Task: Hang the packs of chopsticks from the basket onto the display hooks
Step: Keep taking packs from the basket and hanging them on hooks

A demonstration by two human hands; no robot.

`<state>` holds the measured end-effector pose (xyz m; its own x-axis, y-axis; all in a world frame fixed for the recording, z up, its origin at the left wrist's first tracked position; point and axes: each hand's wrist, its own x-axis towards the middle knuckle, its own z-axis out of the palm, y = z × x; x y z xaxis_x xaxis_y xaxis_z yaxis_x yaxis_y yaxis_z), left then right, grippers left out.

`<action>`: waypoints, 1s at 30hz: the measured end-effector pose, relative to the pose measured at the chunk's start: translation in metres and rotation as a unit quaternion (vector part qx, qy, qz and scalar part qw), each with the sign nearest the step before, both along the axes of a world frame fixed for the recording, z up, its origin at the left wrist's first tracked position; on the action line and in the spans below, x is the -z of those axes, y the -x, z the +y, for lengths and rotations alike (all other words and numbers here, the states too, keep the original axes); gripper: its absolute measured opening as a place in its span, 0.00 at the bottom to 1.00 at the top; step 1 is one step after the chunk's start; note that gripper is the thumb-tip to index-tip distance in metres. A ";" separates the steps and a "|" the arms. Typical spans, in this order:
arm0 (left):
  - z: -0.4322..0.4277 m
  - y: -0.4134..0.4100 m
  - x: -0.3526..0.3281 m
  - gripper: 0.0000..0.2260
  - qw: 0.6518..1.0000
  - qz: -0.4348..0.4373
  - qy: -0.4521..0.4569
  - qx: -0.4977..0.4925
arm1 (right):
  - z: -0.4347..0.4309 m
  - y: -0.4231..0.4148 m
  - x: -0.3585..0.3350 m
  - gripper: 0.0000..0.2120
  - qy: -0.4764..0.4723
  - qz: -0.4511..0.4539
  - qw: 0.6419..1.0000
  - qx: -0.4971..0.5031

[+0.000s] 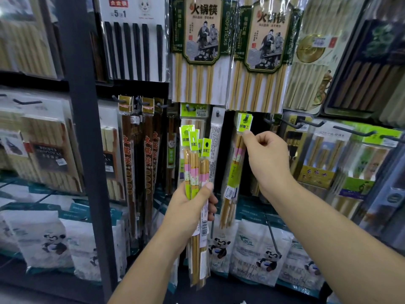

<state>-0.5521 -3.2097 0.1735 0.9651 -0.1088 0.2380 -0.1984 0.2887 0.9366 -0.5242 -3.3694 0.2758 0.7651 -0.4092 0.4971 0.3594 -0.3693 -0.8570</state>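
My left hand [190, 206] grips a bunch of several slim chopstick packs [195, 165] upright, each with a lime-green header and pink-patterned wooden chopsticks. Another pack of the same kind [234, 167] hangs on a dark display hook [247, 117] through its green header. My right hand [266, 159] pinches that pack's top just below the header, fingers curled. The basket is not in view.
The dark display wall is packed with hanging chopstick packs: large hotpot chopsticks [198, 49] above, dark wooden ones [140, 150] to the left, green-labelled ones [341, 159] on hooks to the right. White panda-printed bags [258, 255] line the shelf below. A dark upright post [87, 128] stands left.
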 end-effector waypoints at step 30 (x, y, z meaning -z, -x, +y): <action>-0.005 -0.002 0.002 0.09 0.999 0.024 0.037 -0.013 | 0.000 -0.002 -0.028 0.16 0.024 -0.008 0.999 -0.048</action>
<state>-0.5501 -3.2144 0.1714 0.9781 -0.0668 0.1970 -0.1615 0.3527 0.9217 -0.5220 -3.3690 0.3036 0.7918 -0.3096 0.5265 0.4080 -0.3734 -0.8331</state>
